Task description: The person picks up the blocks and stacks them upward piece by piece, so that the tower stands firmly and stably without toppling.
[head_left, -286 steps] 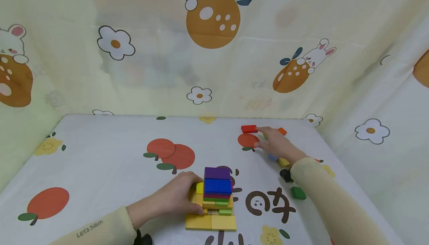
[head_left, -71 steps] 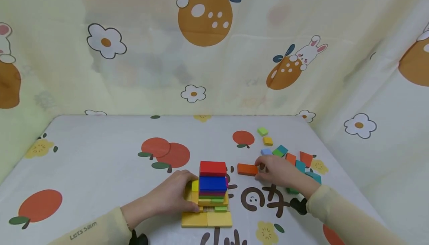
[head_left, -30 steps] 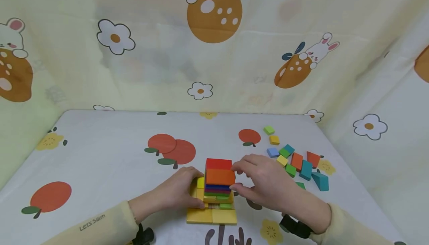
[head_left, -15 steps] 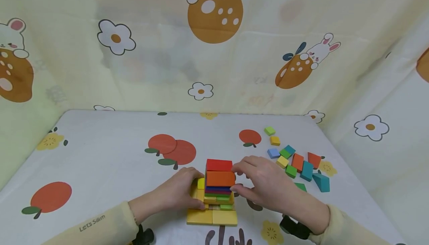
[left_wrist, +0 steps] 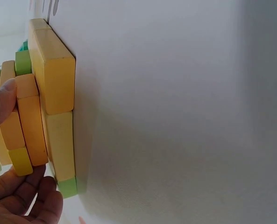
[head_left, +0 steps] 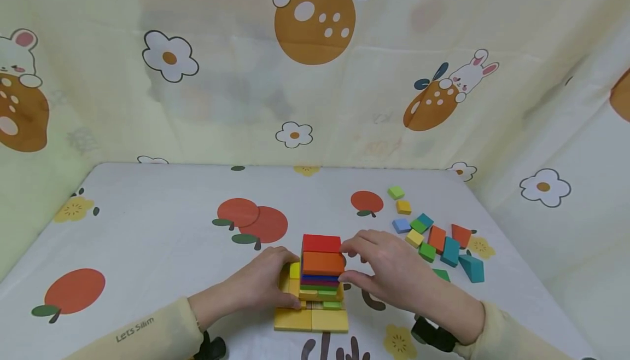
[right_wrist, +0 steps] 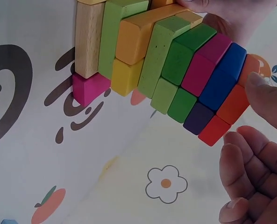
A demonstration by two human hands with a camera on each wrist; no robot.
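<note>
A stepped stack of coloured wooden blocks [head_left: 320, 294] stands on the table, wide and yellow at the base. On top, a red block [head_left: 321, 243] lies behind an orange block [head_left: 323, 263]. My left hand [head_left: 263, 280] grips the stack's lower left side, thumb in front and fingers behind. In the left wrist view, the thumb [left_wrist: 6, 93] presses a yellow-orange block. My right hand [head_left: 381, 261] is at the top blocks' right end. In the right wrist view its thumb [right_wrist: 264, 93] touches the orange block and its index fingertip [right_wrist: 230, 139] is at the red block's corner.
Several loose blocks lie to the right, among them a teal triangular block [head_left: 471, 268], an orange-red block [head_left: 436, 238] and a light blue block [head_left: 401, 225]. A printed cloth [head_left: 162, 228] covers the table. A patterned curtain [head_left: 221, 92] rises behind it.
My right hand has brought first the red block, then the orange block, from the right onto the stack's top. My left hand keeps its hold. Over the last half second, almost nothing moves.
</note>
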